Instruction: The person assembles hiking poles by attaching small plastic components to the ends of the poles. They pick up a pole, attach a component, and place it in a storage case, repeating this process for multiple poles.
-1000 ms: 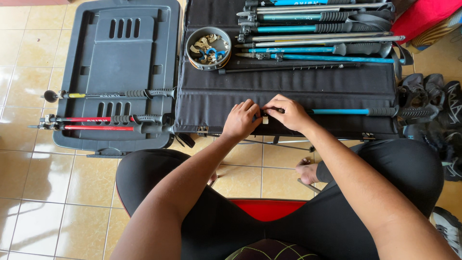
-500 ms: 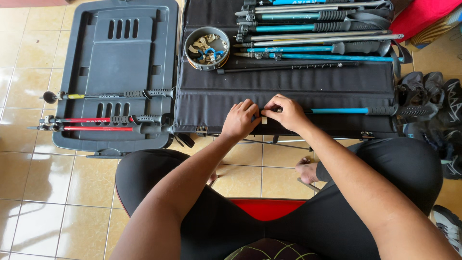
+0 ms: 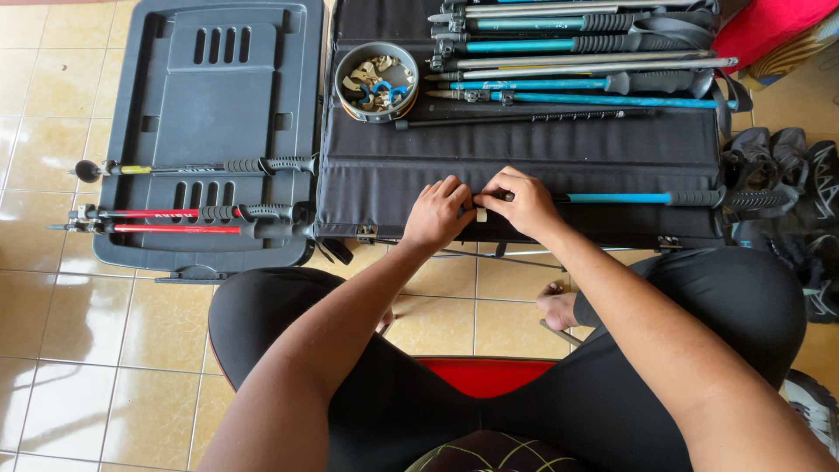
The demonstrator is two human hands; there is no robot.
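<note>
- Our left hand (image 3: 441,214) and right hand (image 3: 523,203) hide the blue pole (image 3: 642,198) tip; a small pale piece, perhaps a clip, peeks between.
- Both hands pinch closed there, pole running rightward.

Bright, sharp daylight; glossy tile glare

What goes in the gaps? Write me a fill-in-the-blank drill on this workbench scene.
1. Both hands, the left hand and right hand, meet at the end of a ____ trekking pole.
2. The round tin holds small ____.
3. The two red poles lie on a grey plastic ____.

Missing words: blue; parts; lid
</note>
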